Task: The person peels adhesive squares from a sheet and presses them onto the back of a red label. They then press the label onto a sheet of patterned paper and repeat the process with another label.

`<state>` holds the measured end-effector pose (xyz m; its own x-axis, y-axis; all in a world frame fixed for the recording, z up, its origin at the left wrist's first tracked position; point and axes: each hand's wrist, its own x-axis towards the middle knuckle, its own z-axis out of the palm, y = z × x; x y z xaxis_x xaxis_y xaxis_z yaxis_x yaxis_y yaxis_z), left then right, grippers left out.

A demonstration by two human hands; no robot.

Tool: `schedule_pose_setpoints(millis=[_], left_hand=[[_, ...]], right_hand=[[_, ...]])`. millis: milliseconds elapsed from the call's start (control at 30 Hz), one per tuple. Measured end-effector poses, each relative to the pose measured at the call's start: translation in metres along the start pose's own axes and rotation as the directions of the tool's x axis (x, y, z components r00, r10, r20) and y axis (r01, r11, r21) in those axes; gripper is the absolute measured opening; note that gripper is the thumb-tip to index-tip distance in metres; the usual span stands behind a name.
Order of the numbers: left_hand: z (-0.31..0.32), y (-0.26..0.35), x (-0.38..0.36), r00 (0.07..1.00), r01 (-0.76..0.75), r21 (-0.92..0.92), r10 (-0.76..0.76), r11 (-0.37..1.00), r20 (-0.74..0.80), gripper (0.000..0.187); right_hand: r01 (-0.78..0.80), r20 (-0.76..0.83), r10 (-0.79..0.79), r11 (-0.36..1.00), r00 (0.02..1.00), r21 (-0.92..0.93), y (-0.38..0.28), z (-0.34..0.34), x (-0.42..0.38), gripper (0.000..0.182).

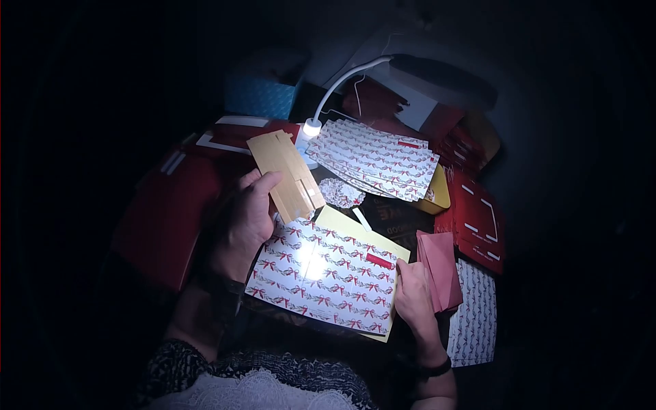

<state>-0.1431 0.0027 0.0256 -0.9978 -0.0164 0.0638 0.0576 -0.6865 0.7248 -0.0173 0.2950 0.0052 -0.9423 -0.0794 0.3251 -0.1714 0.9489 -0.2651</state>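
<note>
My left hand (pixel 256 205) grips a flat tan piece (pixel 290 174) that looks like wood, thumb across its face; it is tilted above the left part of a patterned sheet. That white sheet (pixel 321 283), printed with garlands and red bows, bears a small red label (pixel 380 261) and a bright glare spot. Under it, a pale yellow sheet (pixel 362 234) shows at the top and right. My right hand (pixel 413 290) pinches the patterned sheet's right edge, with the fingers partly hidden. A narrow white strip (pixel 362 219) lies just beyond the sheets.
A fanned stack of similar printed sheets (pixel 376 154) lies behind, beside a lit lamp (pixel 312 130). Small scraps (pixel 343 193) are heaped before it. Red folders (pixel 475 222) and pink envelopes (pixel 441 270) lie right, more red folders (pixel 171 205) left. A blue box (pixel 260 96) stands at the back.
</note>
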Motion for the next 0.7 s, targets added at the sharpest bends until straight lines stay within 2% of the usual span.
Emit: schedule_pose_setpoints(millis=[100,167,200,367,467,700], left_hand=[[-0.002,-0.003,0.002,1.000,0.026,0.011,-0.026,1.000,-0.012,0.033],[-0.006,-0.005,0.004,1.000,0.013,0.007,-0.014,1.000,0.015,0.034],[-0.008,-0.006,0.005,1.000,0.004,0.002,-0.004,1.000,0.005,0.034],[-0.012,-0.012,0.009,0.997,-0.045,-0.020,0.043,0.999,-0.059,0.033],[-0.008,-0.009,0.006,0.995,-0.042,-0.020,0.040,0.999,-0.091,0.031],[-0.008,-0.009,0.006,0.999,-0.030,-0.016,0.030,0.999,-0.023,0.033]], right_hand=[[-0.040,0.029,0.041,0.999,0.999,-0.017,0.006,0.003,0.011,0.029],[-0.112,0.148,0.120,0.992,0.982,-0.064,0.004,0.002,0.020,0.030],[-0.098,0.153,0.107,0.993,0.983,-0.066,0.002,0.001,0.022,0.030],[-0.115,0.102,0.114,0.993,0.988,0.004,0.005,0.006,0.019,0.030],[-0.071,0.085,0.072,0.997,0.994,-0.012,-0.003,-0.001,0.020,0.030],[-0.023,0.036,0.026,0.996,0.999,-0.085,-0.004,-0.001,0.018,0.028]])
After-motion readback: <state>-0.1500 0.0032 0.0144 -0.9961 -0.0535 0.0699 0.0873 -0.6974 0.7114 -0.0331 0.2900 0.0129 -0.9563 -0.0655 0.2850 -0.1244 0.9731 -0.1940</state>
